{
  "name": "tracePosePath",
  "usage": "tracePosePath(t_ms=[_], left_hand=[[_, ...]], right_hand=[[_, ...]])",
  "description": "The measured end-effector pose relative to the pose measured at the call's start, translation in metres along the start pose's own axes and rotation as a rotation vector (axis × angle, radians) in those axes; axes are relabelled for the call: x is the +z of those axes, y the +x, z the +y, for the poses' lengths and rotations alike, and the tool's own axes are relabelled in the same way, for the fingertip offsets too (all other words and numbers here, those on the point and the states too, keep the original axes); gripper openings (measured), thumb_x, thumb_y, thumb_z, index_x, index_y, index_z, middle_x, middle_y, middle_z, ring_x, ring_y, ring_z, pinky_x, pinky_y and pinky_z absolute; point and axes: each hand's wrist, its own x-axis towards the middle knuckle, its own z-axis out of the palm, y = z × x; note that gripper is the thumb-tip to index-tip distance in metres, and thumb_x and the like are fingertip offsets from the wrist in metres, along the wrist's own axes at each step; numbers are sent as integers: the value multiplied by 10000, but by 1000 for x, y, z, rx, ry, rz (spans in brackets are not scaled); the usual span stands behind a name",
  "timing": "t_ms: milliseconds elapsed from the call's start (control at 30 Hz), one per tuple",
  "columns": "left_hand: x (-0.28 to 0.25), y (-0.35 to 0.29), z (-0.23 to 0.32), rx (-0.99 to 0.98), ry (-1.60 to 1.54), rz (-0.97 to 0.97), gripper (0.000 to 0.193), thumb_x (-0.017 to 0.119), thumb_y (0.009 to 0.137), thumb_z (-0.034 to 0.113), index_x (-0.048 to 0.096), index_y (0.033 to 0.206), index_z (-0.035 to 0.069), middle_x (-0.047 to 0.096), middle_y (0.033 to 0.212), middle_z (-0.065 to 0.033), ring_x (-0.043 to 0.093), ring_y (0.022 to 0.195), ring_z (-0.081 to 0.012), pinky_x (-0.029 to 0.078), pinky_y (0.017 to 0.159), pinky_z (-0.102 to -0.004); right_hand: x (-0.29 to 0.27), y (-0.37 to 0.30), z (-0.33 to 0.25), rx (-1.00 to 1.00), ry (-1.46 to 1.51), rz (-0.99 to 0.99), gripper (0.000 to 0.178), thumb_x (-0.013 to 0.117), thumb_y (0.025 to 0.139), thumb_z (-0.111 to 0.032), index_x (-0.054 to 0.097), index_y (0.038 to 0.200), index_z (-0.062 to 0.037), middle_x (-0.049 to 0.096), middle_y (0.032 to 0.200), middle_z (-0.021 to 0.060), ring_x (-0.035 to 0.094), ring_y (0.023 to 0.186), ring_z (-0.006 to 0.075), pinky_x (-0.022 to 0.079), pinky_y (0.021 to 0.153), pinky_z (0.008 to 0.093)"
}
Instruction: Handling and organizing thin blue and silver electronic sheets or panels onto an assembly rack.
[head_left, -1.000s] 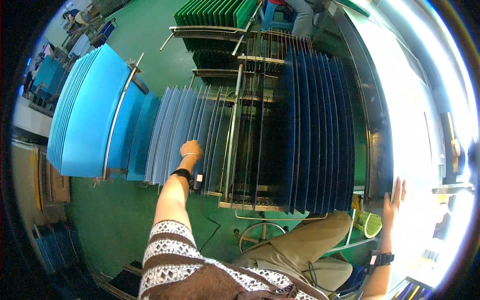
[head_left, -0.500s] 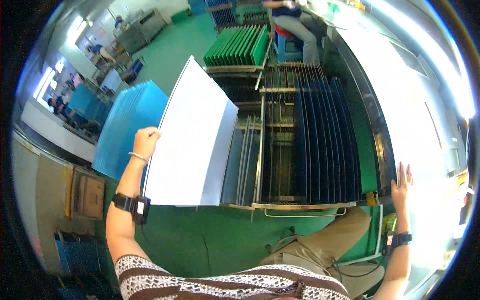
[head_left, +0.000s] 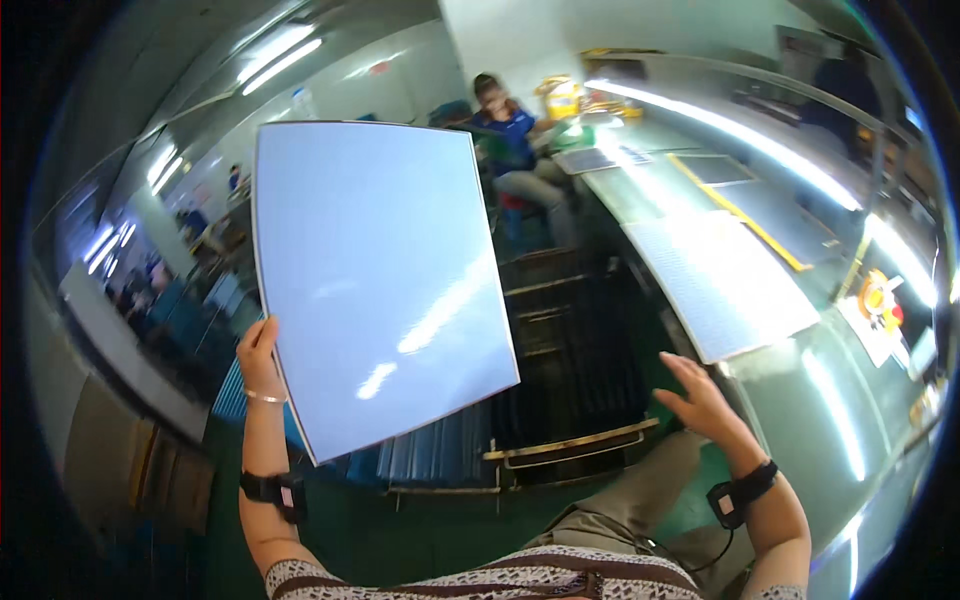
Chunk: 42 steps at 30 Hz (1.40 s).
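Observation:
A large, thin panel with a glossy pale blue face [head_left: 380, 260] stands tilted before me, lifted above the racks. My left hand [head_left: 260, 355] grips it by its left edge, fingers closed round the rim. Held apart from the panel, my right hand [head_left: 703, 398] is open in the air beside the worktable's near edge, fingers spread and holding nothing. On the lit worktable [head_left: 840, 410] another flat, finely patterned panel [head_left: 725, 280] lies to the right.
A dark rack [head_left: 575, 440] with a metal front rail stands below, with upright blue sheets [head_left: 430, 455] left of it. A person in blue [head_left: 512, 135] sits at the table's far end. Farther back lies a yellow-edged frame [head_left: 745, 215]. An orange item [head_left: 880, 300] rests at right.
My left hand has raised the panel, and its face is now turned toward me. My right hand has come off the table edge, moving left. My view has tipped upward.

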Motion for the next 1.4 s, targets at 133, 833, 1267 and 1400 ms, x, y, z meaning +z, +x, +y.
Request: tracePosePath(t_ms=[133,833,1267,1400], left_hand=[[53,-14,7,-123,-439,-237,138,581,858,101,609,895,-30,628,818,-66,602,716,-161,493,663,-252],[434,-61,-106,-722,-533,-1573,534,354,944,457,469,1252,35,553,1213,-119,570,1059,-248,484,850,-351],[530,-179,-174,-1206,-337,-1345,843,540,770,633,372,1242,-45,551,1100,-178,592,969,-287,518,780,-399],[574,-219,-171,-1148,-324,-1363,587,549,817,565,538,1051,27,618,953,-136,617,839,-255,528,701,-372]], right_hand=[[-27,-19,-11,227,175,100,595,566,881,-326,359,1344,-14,439,1319,208,394,1250,298,308,1030,359],[-51,-219,3,253,1337,1395,415,541,907,-304,457,1194,-16,533,1153,104,522,1062,240,438,902,380],[70,-235,-14,532,1351,1517,289,461,940,-171,459,1169,4,560,1140,122,568,1045,258,513,879,406],[53,-231,-1,676,1323,1512,287,482,935,-215,498,1129,-4,582,1103,126,591,1006,267,518,864,393]])
